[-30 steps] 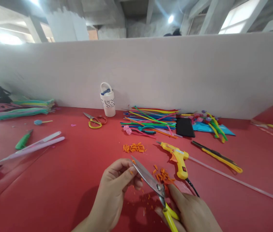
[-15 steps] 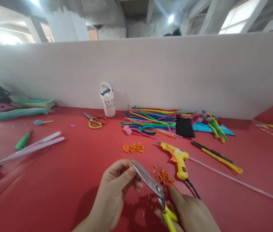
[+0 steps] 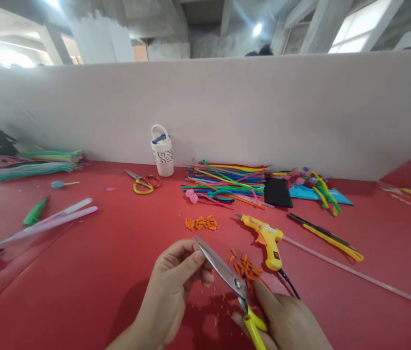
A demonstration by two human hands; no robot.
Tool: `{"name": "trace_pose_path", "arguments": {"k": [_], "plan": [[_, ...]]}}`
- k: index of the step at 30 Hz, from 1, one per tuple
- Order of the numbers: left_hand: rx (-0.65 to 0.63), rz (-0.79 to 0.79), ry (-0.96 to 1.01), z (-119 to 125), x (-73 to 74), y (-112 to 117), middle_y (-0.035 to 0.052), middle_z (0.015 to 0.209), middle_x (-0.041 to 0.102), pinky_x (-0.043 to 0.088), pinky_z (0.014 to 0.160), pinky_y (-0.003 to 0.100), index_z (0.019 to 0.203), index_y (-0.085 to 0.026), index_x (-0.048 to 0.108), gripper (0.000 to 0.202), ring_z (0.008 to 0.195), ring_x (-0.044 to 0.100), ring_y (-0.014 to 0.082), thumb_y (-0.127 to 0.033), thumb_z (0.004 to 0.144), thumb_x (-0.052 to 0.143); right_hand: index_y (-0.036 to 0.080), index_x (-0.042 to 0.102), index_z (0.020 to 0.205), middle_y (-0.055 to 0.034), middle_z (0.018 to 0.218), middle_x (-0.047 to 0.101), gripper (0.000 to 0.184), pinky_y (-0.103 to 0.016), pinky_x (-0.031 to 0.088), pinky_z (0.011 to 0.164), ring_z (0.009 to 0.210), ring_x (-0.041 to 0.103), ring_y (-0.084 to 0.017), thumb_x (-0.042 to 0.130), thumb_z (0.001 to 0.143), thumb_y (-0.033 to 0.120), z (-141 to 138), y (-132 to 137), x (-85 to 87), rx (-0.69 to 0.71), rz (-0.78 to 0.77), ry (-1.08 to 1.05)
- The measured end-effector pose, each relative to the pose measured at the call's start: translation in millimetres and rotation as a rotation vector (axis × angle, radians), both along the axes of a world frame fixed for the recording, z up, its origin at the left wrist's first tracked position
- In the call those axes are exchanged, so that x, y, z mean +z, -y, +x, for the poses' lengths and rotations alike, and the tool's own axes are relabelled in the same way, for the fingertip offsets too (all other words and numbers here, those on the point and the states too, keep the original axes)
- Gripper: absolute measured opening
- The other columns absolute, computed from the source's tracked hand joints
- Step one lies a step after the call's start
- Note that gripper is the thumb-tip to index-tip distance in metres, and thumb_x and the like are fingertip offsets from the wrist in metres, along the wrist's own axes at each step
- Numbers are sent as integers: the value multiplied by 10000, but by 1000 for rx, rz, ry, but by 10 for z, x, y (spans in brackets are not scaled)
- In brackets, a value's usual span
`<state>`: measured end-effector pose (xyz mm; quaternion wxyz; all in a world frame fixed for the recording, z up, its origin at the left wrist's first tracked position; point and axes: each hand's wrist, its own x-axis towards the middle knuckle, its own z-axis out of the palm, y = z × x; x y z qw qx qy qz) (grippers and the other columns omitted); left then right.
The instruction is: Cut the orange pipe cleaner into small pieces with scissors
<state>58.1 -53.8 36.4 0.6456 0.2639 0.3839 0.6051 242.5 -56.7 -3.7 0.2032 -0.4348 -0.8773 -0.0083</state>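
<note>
My left hand (image 3: 174,284) pinches a small orange piece (image 3: 196,258) between thumb and forefinger, mostly hidden by the fingertips. My right hand (image 3: 285,316) is wrapped round the yellow handles of the scissors (image 3: 223,270). Their blades point up and left, the tips right at my left fingertips. On the red table beyond lies a tidy heap of short orange pieces (image 3: 201,223). A looser heap of orange pieces (image 3: 246,267) sits just past the scissors' pivot. Tiny orange scraps (image 3: 222,306) are scattered under my hands.
A yellow glue gun (image 3: 264,238) with a black cord lies right of the heaps. Behind are coloured pipe cleaners (image 3: 223,180), a black phone-like slab (image 3: 278,192) and a white cup (image 3: 163,156). Other scissors (image 3: 139,183) lie left, with a green glue bottle-like object (image 3: 36,211). A pale wall (image 3: 205,107) closes the back.
The scissor blades have closed further at my left fingertips, and the tips have shifted slightly left. Both hands otherwise stay almost in place.
</note>
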Motion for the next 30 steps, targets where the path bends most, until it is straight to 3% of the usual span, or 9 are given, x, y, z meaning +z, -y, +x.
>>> {"name": "trace_pose_path", "arguments": {"k": [9,13,16,19,23,30], "plan": [[-5,-10,-32,-23,22,-39,-16,545,592,410,468,128,612,-130,591,99,468,518,46,-152,709,592,230,380,614,17,412,530,273,-243,235,335,324,499,-162,465,760,446,12,-37,-12,-70,-32,23],[-93,-22,-16,-8,-9,-25,0,563,613,420,467,131,637,-124,578,79,452,528,47,-148,710,592,231,321,552,38,422,458,339,-225,223,352,350,412,-114,479,732,471,-39,-32,103,-169,-331,-164],[-293,-79,17,48,-59,17,13,555,619,415,426,141,653,-119,564,70,416,532,57,-152,705,599,219,339,560,64,442,389,297,-199,271,371,383,374,-83,458,738,425,-82,3,224,-151,-624,-516],[-490,-133,16,115,-100,72,29,547,619,413,404,147,636,-102,567,98,402,539,67,-164,706,598,202,435,707,99,392,350,242,-174,270,318,310,314,-61,420,760,438,-98,36,271,-139,-930,-836],[-617,-184,-9,155,-133,110,35,543,625,428,405,157,634,-97,580,99,393,546,73,-167,702,597,185,478,802,113,339,371,249,-160,307,317,273,327,-53,471,743,426,-89,28,199,-94,-1076,-988],[-671,-222,-80,154,-152,102,35,536,620,425,411,165,641,-94,589,79,386,539,72,-162,681,599,180,462,685,112,320,382,220,-182,343,337,248,329,-47,473,719,397,-98,1,251,5,-1130,-979]]}}
